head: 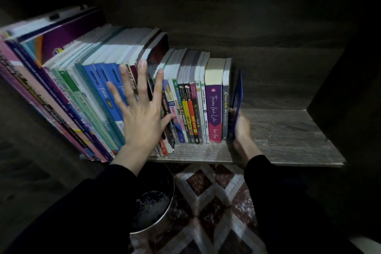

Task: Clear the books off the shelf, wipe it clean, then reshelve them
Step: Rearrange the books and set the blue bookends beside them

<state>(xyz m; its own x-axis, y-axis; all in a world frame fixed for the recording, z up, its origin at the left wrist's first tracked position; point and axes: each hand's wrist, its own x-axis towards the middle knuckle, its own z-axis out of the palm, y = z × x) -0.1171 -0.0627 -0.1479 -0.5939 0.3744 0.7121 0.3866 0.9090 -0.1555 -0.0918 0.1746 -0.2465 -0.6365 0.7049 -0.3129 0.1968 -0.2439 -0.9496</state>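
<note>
Your shelf (288,130) has the books (99,93) lined up toward its left. Your left hand (142,117), fingers spread flat, props them so nothing topples. Your right hand (242,128) grips a thin blue cover (238,93) at the row's end, maybe a bookend, it's blurry.

Books (191,97): one row, spines outward, left and centre of frame. Tall workbooks (68,80) at left lean leftward; small paperbacks at centre stand upright. Thin blue book (239,88): upright, blurred, at the row's right end. Shelf (288,136): grey wood-grain board under the row.
</note>
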